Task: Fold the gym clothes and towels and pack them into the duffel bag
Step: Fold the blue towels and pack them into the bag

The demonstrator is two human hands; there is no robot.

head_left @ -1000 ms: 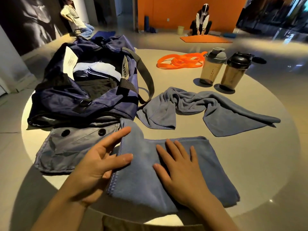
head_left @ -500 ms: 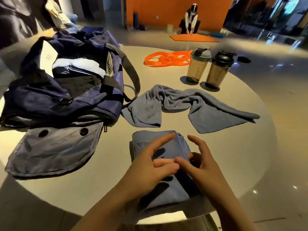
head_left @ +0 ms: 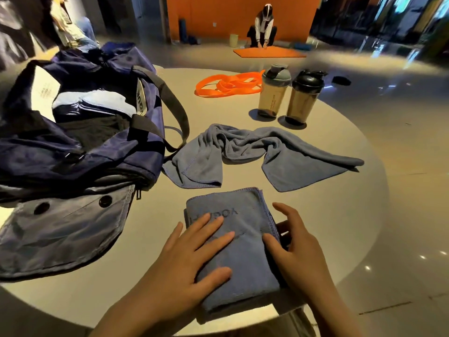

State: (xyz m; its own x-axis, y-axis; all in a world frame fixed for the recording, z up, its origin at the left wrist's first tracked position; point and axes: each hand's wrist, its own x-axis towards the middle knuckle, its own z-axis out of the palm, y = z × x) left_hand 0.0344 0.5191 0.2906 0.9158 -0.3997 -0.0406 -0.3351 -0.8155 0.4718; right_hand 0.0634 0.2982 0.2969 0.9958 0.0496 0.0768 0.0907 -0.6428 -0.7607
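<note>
You are finishing the fold on the folded towel (head_left: pixel 233 244), a compact blue-grey rectangle at the 6 o'clock edge of the round table (head_left: pixel 340 215), its near end overhanging the rim slightly. Its hemmed edges stack on the right side, and faint embossed lettering shows on the top face.

Your left hand (head_left: pixel 194 261) lies flat on it, fingers straight and spread, pressing the layers down. Your right hand (head_left: pixel 294 249) sits at the towel's right edge, thumb on top and fingers dropped beside the stacked hems, seemingly squaring them; whether it is actually pinching the edge, I cannot tell.

The next move, I judge, calls for lifting the bundle with both hands so the layers stay together and carrying it toward 10 o'clock into the duffel bag (head_left: pixel 80 132), which stands unzipped with clothes already inside.

The second towel (head_left: pixel 262 154) lies crumpled and unfolded at the table's centre, just beyond the folded one. It is yet to be folded. Past it, toward 1 o'clock, stand two shaker bottles (head_left: pixel 289 93) beside an orange band (head_left: pixel 226 86).
</note>
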